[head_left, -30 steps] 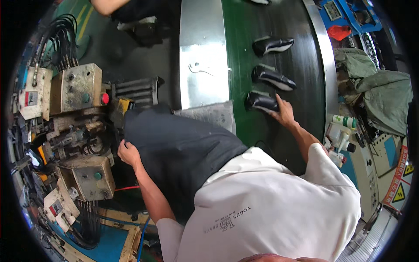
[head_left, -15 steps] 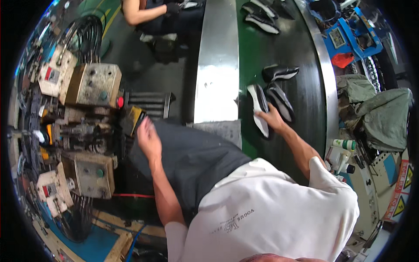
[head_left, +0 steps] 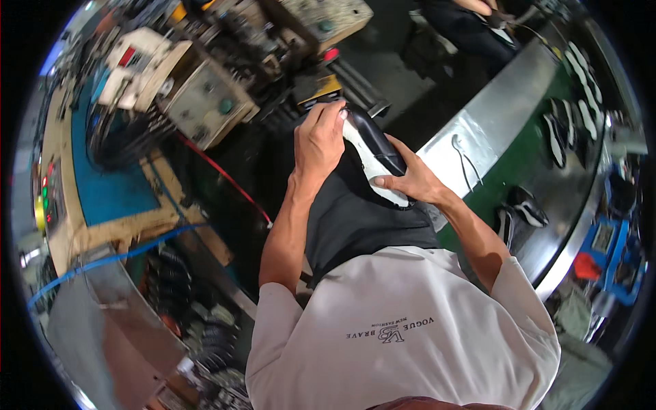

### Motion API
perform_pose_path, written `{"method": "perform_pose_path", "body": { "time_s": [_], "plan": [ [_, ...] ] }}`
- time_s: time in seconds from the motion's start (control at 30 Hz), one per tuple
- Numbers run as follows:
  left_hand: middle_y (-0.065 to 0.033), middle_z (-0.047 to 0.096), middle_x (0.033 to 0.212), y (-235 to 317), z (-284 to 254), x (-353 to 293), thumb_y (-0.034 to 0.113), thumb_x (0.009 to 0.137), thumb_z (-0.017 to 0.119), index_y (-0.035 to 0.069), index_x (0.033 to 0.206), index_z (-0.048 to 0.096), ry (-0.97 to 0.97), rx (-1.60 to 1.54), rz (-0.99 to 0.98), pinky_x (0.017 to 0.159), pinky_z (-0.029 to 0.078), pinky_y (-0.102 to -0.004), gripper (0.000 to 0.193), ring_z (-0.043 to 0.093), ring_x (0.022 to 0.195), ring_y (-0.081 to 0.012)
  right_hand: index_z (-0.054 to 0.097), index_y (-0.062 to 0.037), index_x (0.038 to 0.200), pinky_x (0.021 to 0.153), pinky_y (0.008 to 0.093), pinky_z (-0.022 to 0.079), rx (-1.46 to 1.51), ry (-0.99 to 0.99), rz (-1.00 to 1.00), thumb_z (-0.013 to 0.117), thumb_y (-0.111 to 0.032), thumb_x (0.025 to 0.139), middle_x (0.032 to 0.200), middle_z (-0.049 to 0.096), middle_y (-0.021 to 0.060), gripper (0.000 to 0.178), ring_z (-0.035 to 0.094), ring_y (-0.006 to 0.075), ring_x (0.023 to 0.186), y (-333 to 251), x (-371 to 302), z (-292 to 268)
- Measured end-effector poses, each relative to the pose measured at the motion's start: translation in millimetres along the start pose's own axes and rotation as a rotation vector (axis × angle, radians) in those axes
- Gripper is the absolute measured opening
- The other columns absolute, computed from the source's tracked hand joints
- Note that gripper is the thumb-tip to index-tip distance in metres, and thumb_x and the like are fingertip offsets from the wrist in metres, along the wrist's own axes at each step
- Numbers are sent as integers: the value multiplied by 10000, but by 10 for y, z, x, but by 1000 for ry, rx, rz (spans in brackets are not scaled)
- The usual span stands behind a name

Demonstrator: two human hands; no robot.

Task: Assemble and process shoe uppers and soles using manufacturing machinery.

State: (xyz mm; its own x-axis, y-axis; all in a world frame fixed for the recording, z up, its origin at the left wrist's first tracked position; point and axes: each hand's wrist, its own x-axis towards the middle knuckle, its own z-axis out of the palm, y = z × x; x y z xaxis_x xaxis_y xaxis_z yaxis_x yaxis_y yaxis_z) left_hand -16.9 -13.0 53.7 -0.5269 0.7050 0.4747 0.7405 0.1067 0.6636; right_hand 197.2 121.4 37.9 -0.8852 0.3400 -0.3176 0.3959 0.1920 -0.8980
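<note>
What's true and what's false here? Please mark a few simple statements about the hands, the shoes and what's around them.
1. The left hand and right hand both touch one black-and-white shoe. True.
2. The person's shirt is black. False: it is white.
3. A two-handled tool lies on the metal ledge. True.
4. The green belt on the right carries no shoes. False: several shoes lie on it.
</note>
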Motion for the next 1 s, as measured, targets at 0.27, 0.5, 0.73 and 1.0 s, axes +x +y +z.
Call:
{"method": "perform_pose_path", "body": {
  "time_s": [0.27,0.5,0.73,1.0],
  "plan": [
    [-194,593,1530,494,-912,-399,-4,861,782,-16,1565,489,4,-677,-229,1223,403,-422,762,566,1430,-310,184,-77,1711,1195,462,431,-234,19,-408,893,-161,823,1590,441,306,1139,505,467,1438,-236,391,244],
    [-181,584,1502,533,-488,-568,45,772,834,24,1534,506,-49,-368,-293,1191,437,-431,830,565,1414,-331,200,-74,1695,1164,524,446,-234,159,-744,863,22,737,1528,460,285,1169,506,503,1380,441,596,621],
    [-174,654,1336,515,-296,-558,4,749,814,20,1325,588,-16,-368,-222,1112,505,-425,619,652,1271,-333,207,-74,1682,1146,536,453,-211,191,-760,892,10,724,1513,463,293,1181,515,505,1352,596,617,623],
    [-170,657,1296,566,-208,-473,-16,745,803,25,1291,594,-51,-367,-191,1099,511,-428,587,658,1249,-334,188,-76,1680,1148,543,449,-182,262,-794,896,-6,737,1510,462,299,1181,514,508,1354,735,631,649]
  ]
}}
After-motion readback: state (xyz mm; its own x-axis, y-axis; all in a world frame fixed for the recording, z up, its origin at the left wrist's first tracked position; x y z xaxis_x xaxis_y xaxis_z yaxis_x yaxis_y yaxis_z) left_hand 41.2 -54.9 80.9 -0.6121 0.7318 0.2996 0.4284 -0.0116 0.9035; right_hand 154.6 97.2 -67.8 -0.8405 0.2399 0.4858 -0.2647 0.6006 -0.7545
